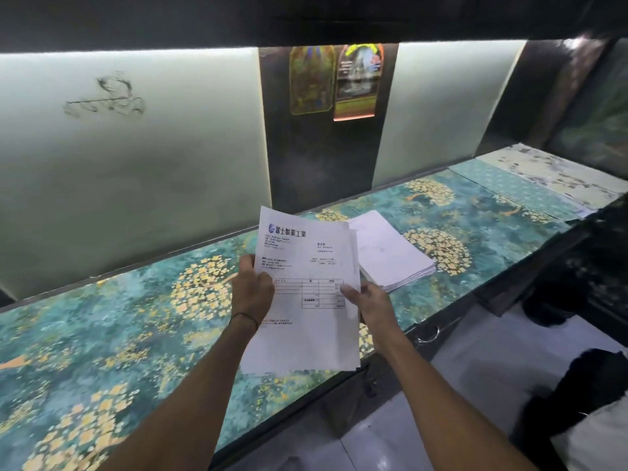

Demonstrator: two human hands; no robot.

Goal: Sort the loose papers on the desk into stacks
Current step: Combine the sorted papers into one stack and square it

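Mid-sort: the left hand (252,291) and right hand (368,300) both pinch a sheaf of papers (307,294) at frame centre, above the worktop (102,334). Next (likely) comes laying the printed top sheet on the stack (390,254) just right.

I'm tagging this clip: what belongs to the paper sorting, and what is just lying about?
Job: printed white sheets, gripped by left hand and right hand; white paper stack on the floral teal desk.
Lying about: two colourful wall posters; metal ring at the desk's edge.
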